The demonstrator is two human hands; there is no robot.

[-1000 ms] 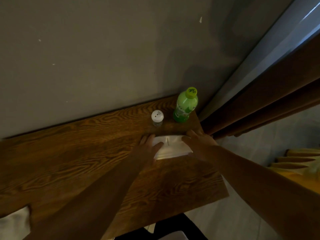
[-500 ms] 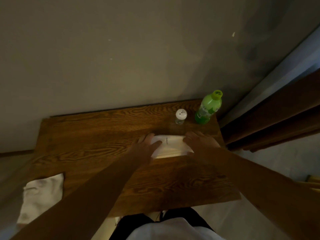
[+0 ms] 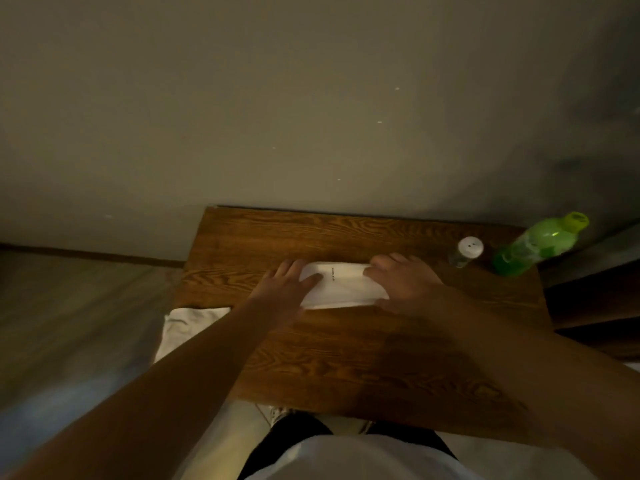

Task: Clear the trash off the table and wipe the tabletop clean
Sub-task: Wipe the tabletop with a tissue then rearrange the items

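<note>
A white folded sheet [image 3: 343,284] with a short line of print lies flat on the brown wooden table [image 3: 346,358], a little behind its middle. My left hand [image 3: 287,289] rests on the sheet's left end, thumb on top and fingers past its far edge. My right hand [image 3: 405,285] covers the right end, fingers pointing toward the wall. Both hands press it against the wood. A second white cloth [image 3: 187,330] hangs over the table's left edge.
A green plastic bottle [image 3: 540,244] with a yellow-green cap stands at the back right corner. A small clear shaker [image 3: 465,252] with a white perforated lid stands beside it. A grey wall runs directly behind the table. Floor lies to the left.
My view has swung left, so the bottle and shaker sit further right and the table's left edge shows. Both hands stay on the white sheet in the same spot.
</note>
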